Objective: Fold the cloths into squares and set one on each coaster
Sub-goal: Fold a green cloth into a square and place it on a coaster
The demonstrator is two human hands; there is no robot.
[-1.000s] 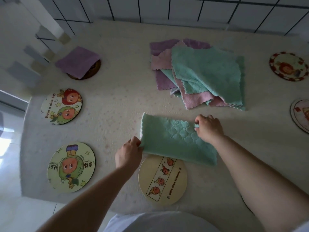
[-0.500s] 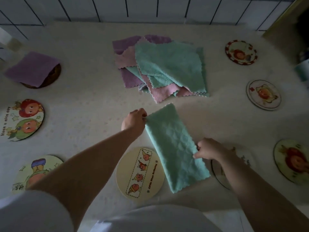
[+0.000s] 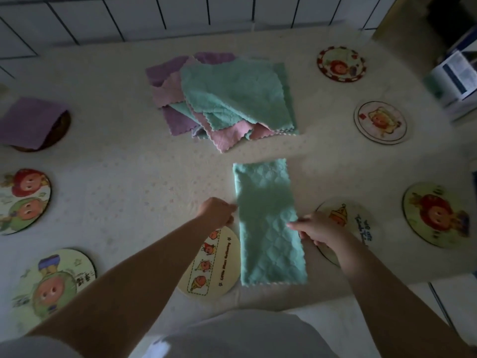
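A green cloth (image 3: 265, 218), folded into a long strip, lies flat on the table and runs away from me. My left hand (image 3: 216, 212) pinches its left edge about halfway along. My right hand (image 3: 313, 228) pinches its right edge at the same height. The strip's near end overlaps a cream coaster (image 3: 210, 264). Another coaster (image 3: 358, 223) sits just right of my right hand, partly hidden by it. A pile of unfolded green, pink and purple cloths (image 3: 227, 99) lies further back.
A folded purple cloth (image 3: 29, 121) rests on a dark coaster at far left. Several more picture coasters ring the table: two at left (image 3: 23, 200) (image 3: 54, 282), three at right (image 3: 340, 63) (image 3: 382, 122) (image 3: 436, 214). A box (image 3: 456, 78) stands at the far right corner.
The strip has turned from lying crosswise to running straight away from me. Both hands have slid to the middle of its long edges. The view has shifted right.
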